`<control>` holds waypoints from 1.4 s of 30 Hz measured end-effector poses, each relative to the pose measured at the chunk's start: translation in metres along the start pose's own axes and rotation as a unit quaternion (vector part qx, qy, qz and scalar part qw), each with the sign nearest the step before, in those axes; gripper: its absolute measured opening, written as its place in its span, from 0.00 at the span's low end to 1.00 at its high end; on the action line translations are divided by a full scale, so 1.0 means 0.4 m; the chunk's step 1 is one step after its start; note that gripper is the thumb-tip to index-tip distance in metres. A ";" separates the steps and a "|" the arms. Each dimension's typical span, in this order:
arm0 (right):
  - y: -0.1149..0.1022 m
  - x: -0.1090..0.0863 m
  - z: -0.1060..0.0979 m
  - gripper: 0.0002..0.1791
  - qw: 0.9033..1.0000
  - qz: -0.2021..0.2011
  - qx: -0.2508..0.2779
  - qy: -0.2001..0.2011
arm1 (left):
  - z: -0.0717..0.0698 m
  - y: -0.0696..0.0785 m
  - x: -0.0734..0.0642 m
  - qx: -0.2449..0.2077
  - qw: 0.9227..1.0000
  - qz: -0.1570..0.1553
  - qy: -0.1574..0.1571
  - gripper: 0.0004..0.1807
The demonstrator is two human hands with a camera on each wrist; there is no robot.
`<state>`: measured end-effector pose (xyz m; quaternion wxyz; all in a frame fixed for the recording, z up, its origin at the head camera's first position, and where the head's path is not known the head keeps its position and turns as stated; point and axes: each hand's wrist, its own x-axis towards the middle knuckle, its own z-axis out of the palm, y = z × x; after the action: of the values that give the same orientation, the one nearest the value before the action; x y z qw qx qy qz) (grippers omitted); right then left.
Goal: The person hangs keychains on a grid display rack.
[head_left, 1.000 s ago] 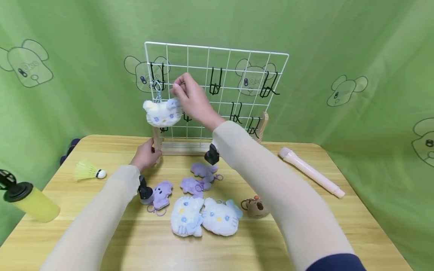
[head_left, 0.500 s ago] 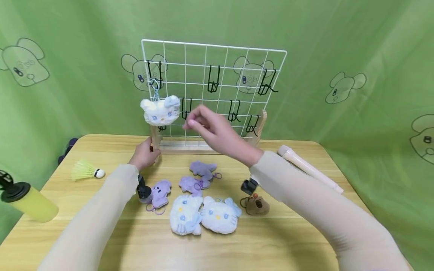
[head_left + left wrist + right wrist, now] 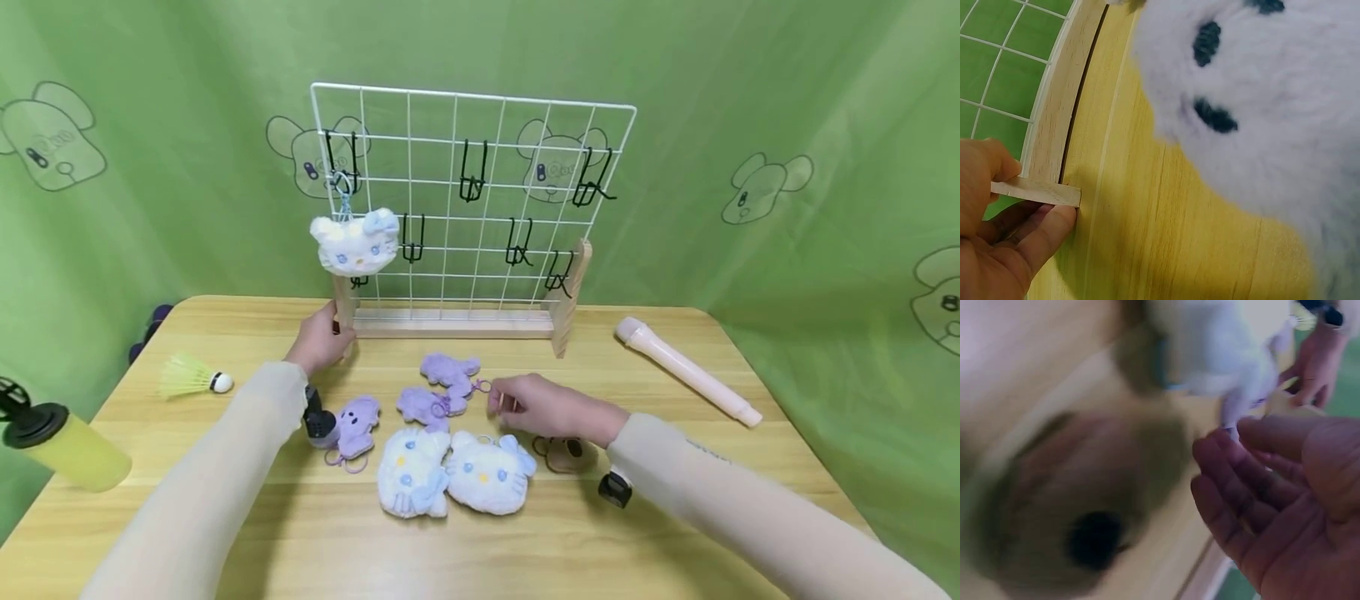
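My left hand (image 3: 318, 342) pinches the wooden side leg (image 3: 1038, 190) of a white wire grid rack (image 3: 453, 325). Low over the table, my right hand (image 3: 546, 407) holds nothing, its fingers loosely bent, close to the ring of a purple plush keychain (image 3: 450, 369). Another purple plush keychain (image 3: 422, 406) adjoins it; a third purple plush (image 3: 357, 423) lies by my left wrist. Two white cat plushes (image 3: 408, 475) lie side by side in front. A brown plush keychain (image 3: 567, 456) is partly hidden under my right hand. From the rack's upper left hook hangs a white cat plush (image 3: 356, 244).
Several black hooks (image 3: 472, 185) are on the grid. To the right lies a pale pink microphone-shaped stick (image 3: 688, 372). At left are a shuttlecock (image 3: 197, 377) and a yellow bottle (image 3: 71, 450) with a black lid. Green cloth surrounds the table.
My right hand has come away from the hanging white cat plush and moved down and right to the table beside the purple plushes. The left hand keeps its grip on the rack leg.
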<state>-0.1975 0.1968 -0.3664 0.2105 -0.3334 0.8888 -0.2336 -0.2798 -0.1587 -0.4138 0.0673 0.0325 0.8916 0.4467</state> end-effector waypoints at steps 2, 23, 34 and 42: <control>0.023 -0.008 0.013 0.09 0.999 0.004 0.013 -0.035 | 0.000 0.000 0.000 0.002 1.000 0.000 0.001 0.33; 0.039 -0.005 0.065 0.20 0.996 -0.032 -0.019 -0.084 | 0.004 -0.001 -0.001 0.004 1.000 0.002 0.011 0.31; 0.054 -0.006 0.067 0.09 0.999 -0.016 -0.039 -0.019 | 0.000 -0.004 -0.004 0.011 1.000 0.010 0.016 0.32; 0.063 -0.011 0.064 0.06 0.999 0.003 -0.043 -0.001 | 0.003 -0.002 0.001 0.010 1.000 0.009 0.015 0.32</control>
<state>-0.1934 0.2095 -0.4001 0.1973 -0.3402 0.8987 -0.1942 -0.2799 -0.1580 -0.4151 0.0495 0.0343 0.8967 0.4386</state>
